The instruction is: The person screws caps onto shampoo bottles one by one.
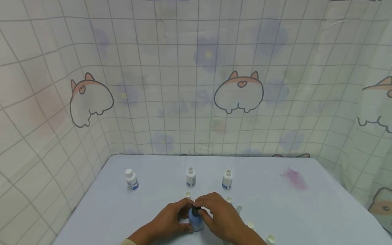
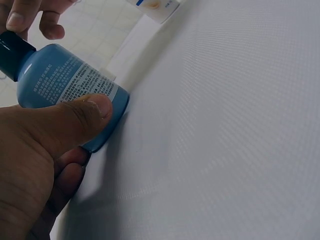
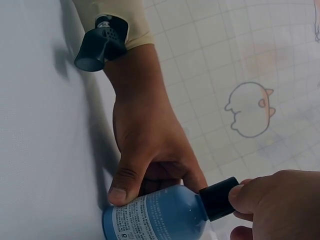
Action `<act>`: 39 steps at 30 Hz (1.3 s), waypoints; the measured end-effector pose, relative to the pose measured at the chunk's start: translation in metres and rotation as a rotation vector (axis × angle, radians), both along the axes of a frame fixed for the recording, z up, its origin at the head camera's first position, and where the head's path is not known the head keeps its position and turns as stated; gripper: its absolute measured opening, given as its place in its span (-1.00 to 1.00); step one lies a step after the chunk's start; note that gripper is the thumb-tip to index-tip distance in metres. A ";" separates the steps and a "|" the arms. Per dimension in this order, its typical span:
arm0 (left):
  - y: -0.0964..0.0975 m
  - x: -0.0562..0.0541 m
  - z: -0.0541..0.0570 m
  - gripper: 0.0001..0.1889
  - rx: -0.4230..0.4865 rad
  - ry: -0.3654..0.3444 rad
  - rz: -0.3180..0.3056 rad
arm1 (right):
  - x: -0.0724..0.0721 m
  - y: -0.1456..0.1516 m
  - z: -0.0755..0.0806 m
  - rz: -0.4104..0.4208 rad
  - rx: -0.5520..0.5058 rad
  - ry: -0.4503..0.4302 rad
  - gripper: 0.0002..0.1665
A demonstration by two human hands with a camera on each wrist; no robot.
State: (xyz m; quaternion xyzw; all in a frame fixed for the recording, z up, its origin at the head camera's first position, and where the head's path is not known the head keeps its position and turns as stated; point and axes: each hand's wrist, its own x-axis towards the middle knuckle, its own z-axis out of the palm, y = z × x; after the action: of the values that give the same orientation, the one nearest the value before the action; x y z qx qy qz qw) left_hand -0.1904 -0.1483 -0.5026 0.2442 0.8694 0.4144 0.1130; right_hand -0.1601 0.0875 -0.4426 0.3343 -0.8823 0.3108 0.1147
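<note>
A blue bottle [image 1: 196,223] with a printed label stands upright at the front middle of the table. My left hand [image 1: 166,217] grips its body from the left, the thumb [image 2: 82,120] lying low across the label in the left wrist view. On the bottle's neck sits a black cap [image 3: 217,200]. From the right and above, my right hand [image 1: 225,216] pinches that cap between thumb and fingers. The cap stays straight in line with the bottle in both wrist views.
Behind the hands stand a capped white bottle [image 1: 132,180] at left and two uncapped white bottles, one at centre [image 1: 191,177] and one right of it [image 1: 227,179]. Several small white round pieces, like this one [image 1: 271,239], surround the hands. A pink stain [image 1: 294,178] marks the tabletop.
</note>
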 end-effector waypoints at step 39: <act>-0.002 -0.001 -0.003 -0.35 -0.001 0.038 -0.004 | 0.003 -0.001 0.006 -0.063 0.035 -0.064 -0.78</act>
State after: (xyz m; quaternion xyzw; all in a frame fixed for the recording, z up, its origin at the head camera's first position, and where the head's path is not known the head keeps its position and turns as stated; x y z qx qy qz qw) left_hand -0.1913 -0.1499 -0.5055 0.2539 0.8711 0.4090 0.0976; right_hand -0.1568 0.0861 -0.4369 0.2979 -0.9010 0.3020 0.0903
